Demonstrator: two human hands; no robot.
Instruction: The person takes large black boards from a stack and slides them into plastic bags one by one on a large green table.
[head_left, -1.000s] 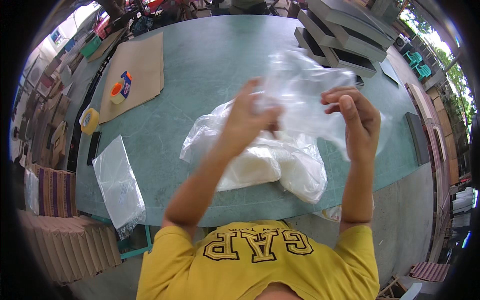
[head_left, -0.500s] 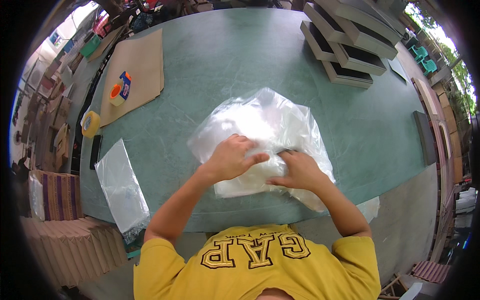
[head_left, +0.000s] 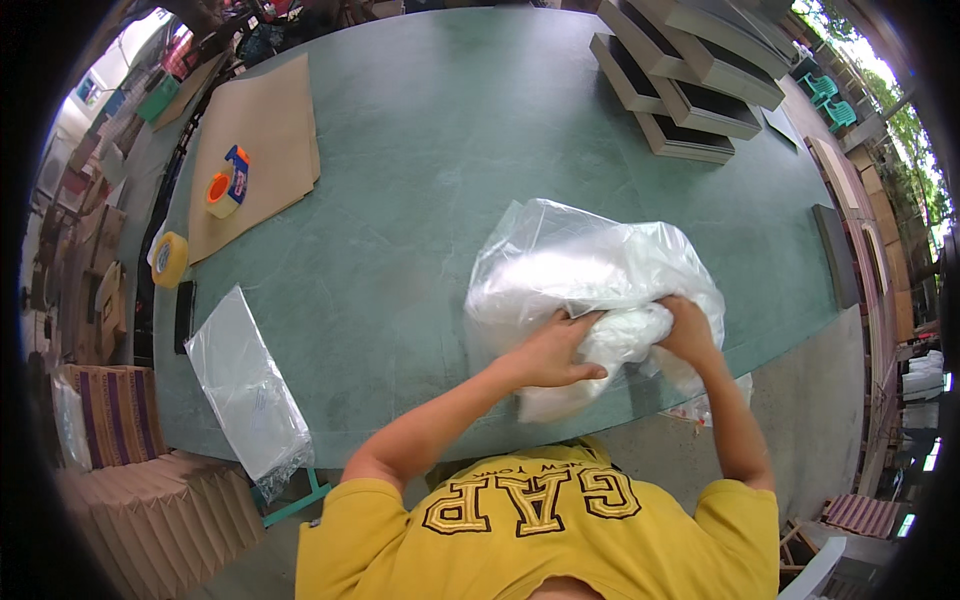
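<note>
A large clear plastic bag (head_left: 560,265) lies puffed and crumpled near the front edge of the table, right of the middle. Its near part is bunched into a thick whitish fold between my hands. My left hand (head_left: 552,352) holds this bunch from the left, thumb nearer me and fingertips partly behind the plastic. On the right side, my right hand (head_left: 690,332) grips the other end of the bunch, its fingers dug into the film. Whether anything is inside the bag I cannot tell.
A flat clear plastic packet (head_left: 250,385) overhangs the front edge at left. Brown paper sheets (head_left: 270,130) bear a tape dispenser (head_left: 228,185); a yellow tape roll (head_left: 170,259) stands nearby. Dark-topped panels (head_left: 690,100) are stacked at far right. Folded cardboard (head_left: 170,510) sits at lower left.
Both hands and the bag have moved right across the table. The bag's near part, flatter before, is now bunched up between my hands.
</note>
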